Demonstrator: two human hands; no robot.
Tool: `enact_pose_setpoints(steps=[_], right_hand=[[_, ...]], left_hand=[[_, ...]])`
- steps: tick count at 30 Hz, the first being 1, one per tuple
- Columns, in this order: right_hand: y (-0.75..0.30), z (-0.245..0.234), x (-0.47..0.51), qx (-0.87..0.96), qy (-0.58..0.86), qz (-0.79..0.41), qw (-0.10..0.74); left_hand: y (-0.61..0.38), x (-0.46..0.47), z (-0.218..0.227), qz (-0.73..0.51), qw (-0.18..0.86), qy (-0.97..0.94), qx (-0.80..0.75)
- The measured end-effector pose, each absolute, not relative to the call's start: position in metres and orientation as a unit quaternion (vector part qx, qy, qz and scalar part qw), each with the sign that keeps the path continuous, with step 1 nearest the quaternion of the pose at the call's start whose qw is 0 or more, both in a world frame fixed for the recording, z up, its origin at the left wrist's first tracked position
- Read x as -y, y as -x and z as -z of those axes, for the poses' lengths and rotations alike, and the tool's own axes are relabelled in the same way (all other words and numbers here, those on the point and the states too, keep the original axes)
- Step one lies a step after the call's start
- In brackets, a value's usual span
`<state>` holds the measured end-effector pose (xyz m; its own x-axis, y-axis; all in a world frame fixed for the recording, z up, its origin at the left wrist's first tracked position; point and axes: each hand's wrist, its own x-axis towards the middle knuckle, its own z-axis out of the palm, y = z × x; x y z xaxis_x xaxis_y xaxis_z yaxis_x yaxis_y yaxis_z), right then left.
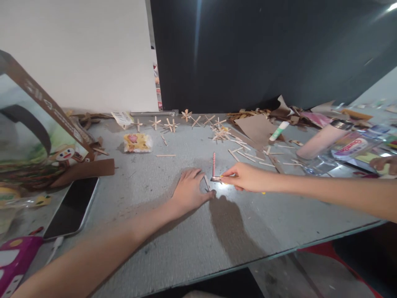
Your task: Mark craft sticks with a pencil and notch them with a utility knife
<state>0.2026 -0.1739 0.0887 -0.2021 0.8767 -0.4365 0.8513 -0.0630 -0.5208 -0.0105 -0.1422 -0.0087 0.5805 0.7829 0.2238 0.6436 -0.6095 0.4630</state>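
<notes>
My left hand [190, 191] lies on the grey table [173, 256], thumb and fingers curved around a short wooden craft stick [206, 183] whose ends meet the forefinger and thumb. To its right, my right hand [237, 177] is closed, pinching a narrow, dark-tipped piece [216, 179] with a bit of yellow by the fingers; its kind is not clear. A thin pink striped stick [214, 163] stands upright at the tip of that piece. A bright patch of light shines on the table below the fingertips.
Crossed stick stars [170, 125] and loose craft sticks [246, 156] spread across the back. A phone [72, 207] and a printed box [40, 120] stand left, beside a yellow packet [138, 142]. Rightward are a glue stick [279, 131], a pink flask [324, 140] and another person's hand [386, 164].
</notes>
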Motion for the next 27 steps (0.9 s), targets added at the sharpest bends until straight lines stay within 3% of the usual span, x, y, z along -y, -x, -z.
enact_pose_setpoints(steps=[7,13,21,27], right_hand=[[-0.215,-0.069,0.162,0.728,0.583,-0.297,0.206],[-0.189,-0.047,0.146,0.653,0.602,-0.306,0.344],[-0.160,-0.011,0.142,0.545,0.523,-0.520,0.399],[-0.158,-0.004,0.149,0.485,0.508,-0.571,0.425]], left_hand=[[0.010,0.138,0.008,-0.252,0.231,-0.837,-0.427],[0.016,0.136,0.004,-0.317,0.410,-0.757,-0.398],[0.017,0.137,0.005,-0.410,0.427,-0.708,-0.385],[0.019,0.138,0.004,-0.395,0.409,-0.715,-0.407]])
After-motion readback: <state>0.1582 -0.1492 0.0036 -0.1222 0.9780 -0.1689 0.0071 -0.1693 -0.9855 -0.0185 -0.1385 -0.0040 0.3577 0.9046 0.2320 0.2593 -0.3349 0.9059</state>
